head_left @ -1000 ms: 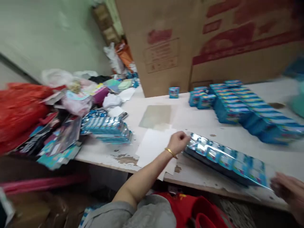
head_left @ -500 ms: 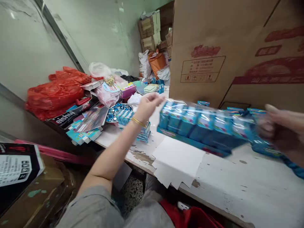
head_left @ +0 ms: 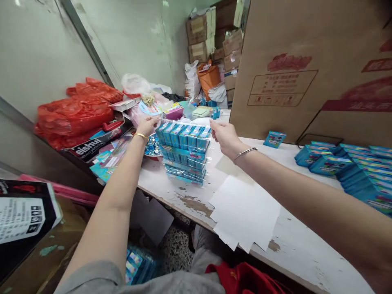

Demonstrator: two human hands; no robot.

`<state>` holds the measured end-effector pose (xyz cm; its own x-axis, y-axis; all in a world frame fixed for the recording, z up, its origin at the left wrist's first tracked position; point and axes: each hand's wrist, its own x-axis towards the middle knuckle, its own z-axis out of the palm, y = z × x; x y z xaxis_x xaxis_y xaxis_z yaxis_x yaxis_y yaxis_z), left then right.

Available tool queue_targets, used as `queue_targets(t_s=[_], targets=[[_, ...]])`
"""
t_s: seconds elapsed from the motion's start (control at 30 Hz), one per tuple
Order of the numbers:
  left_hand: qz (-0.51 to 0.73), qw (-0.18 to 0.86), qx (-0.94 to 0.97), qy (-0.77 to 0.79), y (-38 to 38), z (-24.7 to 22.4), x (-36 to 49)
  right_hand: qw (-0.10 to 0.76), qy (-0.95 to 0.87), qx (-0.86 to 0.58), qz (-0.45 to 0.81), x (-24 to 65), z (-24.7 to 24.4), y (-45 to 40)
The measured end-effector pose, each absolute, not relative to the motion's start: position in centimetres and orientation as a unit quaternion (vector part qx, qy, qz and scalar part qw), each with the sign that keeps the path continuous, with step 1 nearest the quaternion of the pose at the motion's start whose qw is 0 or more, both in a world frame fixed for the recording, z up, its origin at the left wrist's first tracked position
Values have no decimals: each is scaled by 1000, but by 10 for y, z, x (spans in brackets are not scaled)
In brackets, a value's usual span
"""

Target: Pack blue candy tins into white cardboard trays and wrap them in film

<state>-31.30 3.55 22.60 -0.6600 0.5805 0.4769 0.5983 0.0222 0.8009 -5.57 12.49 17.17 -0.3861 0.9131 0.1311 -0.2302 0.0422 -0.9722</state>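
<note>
A clear-wrapped pack of small blue boxes (head_left: 183,138) sits at the top of a stack of similar wrapped packs (head_left: 185,168) on the table. My left hand (head_left: 148,126) pinches the clear film at the pack's left end. At the right end my right hand (head_left: 226,136) is closed on the film's upper corner, fingertips together. Just behind my left hand, a dish of shiny blue and silver pieces (head_left: 152,148) is partly hidden by the stack. White sheets of paper (head_left: 245,212) lie fanned out to the right of the stack, overhanging the table's front edge.
Rows of blue boxes (head_left: 364,171) stand on the right of the table (head_left: 306,245), with one blue box (head_left: 275,139) apart. A large cardboard carton (head_left: 275,41) rises behind. Red plastic bags (head_left: 76,116) and packaging crowd the left. More wrapped packs (head_left: 139,265) lie below the table.
Both hands have carried the wrapped pack leftward, from over the papers onto the stack. My right hand has come in from the far right. The view has turned slightly.
</note>
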Motion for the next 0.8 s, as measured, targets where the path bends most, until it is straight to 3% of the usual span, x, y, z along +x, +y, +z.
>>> queue_targets(t_s=[0.1,0.23,0.27,0.3,0.37,0.43,0.57,0.67,0.8], targets=[[-519,8,-396,-758,28,217,-306,460,-614,-271,581,-45,166,130],[-510,271,-495,-649,1,200,-239,470,-706,-265,458,11,136,127],[-473,288,-564,-613,-9,187,-215,464,-731,-271,421,30,119,122],[-421,250,-651,-580,-19,168,-190,449,-755,-280,388,51,99,115],[-246,77,-833,-490,-38,117,-143,398,-790,-309,350,93,48,97],[-93,-57,-898,-427,-49,56,-108,360,-800,-344,335,131,-7,76],[14,-162,-900,-405,-48,-31,-90,323,-784,-395,355,186,-82,34],[-8,-206,-891,-405,-37,-41,-99,315,-748,-408,418,208,-96,14],[-8,-295,-861,-415,-20,-22,-101,318,-656,-406,551,225,-85,7]])
